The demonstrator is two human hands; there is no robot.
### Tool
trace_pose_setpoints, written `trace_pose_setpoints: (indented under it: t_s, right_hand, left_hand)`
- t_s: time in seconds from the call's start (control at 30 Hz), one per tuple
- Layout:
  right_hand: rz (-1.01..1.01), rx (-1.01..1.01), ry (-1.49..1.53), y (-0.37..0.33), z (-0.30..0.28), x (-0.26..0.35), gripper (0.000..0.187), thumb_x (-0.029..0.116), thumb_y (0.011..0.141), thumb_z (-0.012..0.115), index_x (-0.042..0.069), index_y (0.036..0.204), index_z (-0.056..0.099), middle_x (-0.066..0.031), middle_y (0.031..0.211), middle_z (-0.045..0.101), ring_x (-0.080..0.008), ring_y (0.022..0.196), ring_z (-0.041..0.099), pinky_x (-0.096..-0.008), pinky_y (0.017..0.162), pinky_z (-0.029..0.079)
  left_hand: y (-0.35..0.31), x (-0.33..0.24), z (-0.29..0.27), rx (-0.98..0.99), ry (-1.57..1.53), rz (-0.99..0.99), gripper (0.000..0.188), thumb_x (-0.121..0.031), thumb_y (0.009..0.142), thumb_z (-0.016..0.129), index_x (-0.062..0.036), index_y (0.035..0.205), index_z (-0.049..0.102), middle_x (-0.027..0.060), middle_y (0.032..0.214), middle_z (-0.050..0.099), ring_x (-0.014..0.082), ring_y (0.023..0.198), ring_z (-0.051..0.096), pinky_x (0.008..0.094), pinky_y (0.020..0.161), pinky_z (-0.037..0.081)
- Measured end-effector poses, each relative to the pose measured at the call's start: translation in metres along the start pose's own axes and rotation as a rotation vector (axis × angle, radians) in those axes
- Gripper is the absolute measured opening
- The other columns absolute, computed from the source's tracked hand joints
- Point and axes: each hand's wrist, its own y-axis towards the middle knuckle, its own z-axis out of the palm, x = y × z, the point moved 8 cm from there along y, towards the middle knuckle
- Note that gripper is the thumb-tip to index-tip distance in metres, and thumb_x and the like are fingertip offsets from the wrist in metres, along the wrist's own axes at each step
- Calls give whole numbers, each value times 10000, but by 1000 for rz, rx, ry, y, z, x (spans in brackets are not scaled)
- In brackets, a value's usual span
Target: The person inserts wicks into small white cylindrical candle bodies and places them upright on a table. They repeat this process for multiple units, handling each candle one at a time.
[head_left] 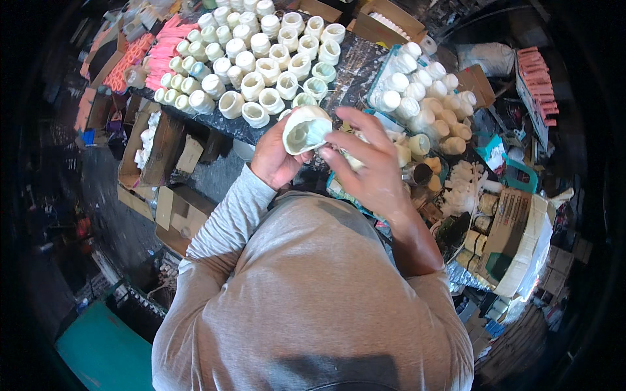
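A hollow, off-white cup-shaped piece (308,132) is held up in front of my chest, its pale greenish inside tilted toward me. My left hand (272,159) is closed round its left side and underside. On the other side, my right hand (377,166) has the thumb and a finger closed at the rim, while the index finger is raised apart. The exact contact of these fingertips is hard to make out. Just beyond my hands stand many similar white hollow pieces (254,86) in rows, mostly with their openings up.
The dark table (355,68) also bears pink pieces (168,49) at the left. To the right, a light blue tray (375,91) holds white rounded pieces. Cardboard boxes stand at my left (182,218) and right (505,228). A green surface (104,352) lies at lower left.
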Motion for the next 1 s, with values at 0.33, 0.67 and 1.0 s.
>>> trace_pose_setpoints:
  t_s: [0.33,0.67,1.0]
  right_hand:
    - [-19,62,-116,25,16,-4,299,16,822,798,10,1117,748,-187,1272,638,-357,1073,696,-409,930,582]
    - [8,196,-51,34,25,5,240,-23,802,752,0,1040,737,-165,1195,618,-363,1118,669,-461,940,571]
    - [-59,213,-24,33,19,21,220,-58,805,765,2,1013,729,-155,1165,628,-352,1052,684,-435,887,577]
  left_hand:
    - [-15,-9,19,-63,595,245,371,-211,1040,645,-21,1357,602,91,1170,739,173,951,736,325,678,622]
    - [-20,-8,4,-98,254,329,321,-132,1050,594,40,1314,655,103,1221,748,197,1098,717,365,1007,546]
    - [-25,2,0,-47,261,317,307,-80,1054,596,44,1330,646,115,1274,733,208,1147,706,390,1038,537]
